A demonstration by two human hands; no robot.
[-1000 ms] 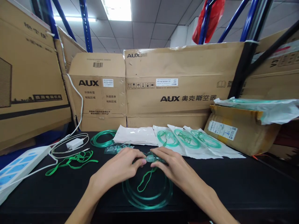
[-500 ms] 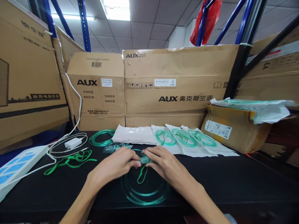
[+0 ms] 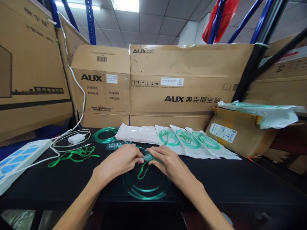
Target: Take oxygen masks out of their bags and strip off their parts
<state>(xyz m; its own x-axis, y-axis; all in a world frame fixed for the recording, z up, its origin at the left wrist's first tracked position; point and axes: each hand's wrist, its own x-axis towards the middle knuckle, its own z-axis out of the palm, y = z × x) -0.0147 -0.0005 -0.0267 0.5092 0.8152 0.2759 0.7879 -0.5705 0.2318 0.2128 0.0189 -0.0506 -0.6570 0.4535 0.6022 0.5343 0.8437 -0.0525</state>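
Observation:
My left hand (image 3: pixel 120 161) and my right hand (image 3: pixel 165 163) meet at the middle of the black table (image 3: pixel 240 182), fingers pinched on a small clear green connector (image 3: pixel 146 157) of an oxygen mask set. A green elastic strap (image 3: pixel 143 170) dangles below it, and the set's coiled green tubing (image 3: pixel 145 187) lies on the table under both hands. Just beyond my left hand rests a clear green mask (image 3: pixel 116 145).
Sealed white packs with green masks (image 3: pixel 187 140) lie in a row behind, beside a second tubing coil (image 3: pixel 104 135). Loose green straps (image 3: pixel 74 155), a white charger and cable (image 3: pixel 75 139) and a power strip (image 3: pixel 16 159) sit left. Cardboard boxes (image 3: pixel 182 86) wall the back; an open carton (image 3: pixel 240 134) stands right.
Both hands have drawn slightly closer together and farther from me with the connector; the view tilted down a little. The strap hangs shorter beneath the fingers.

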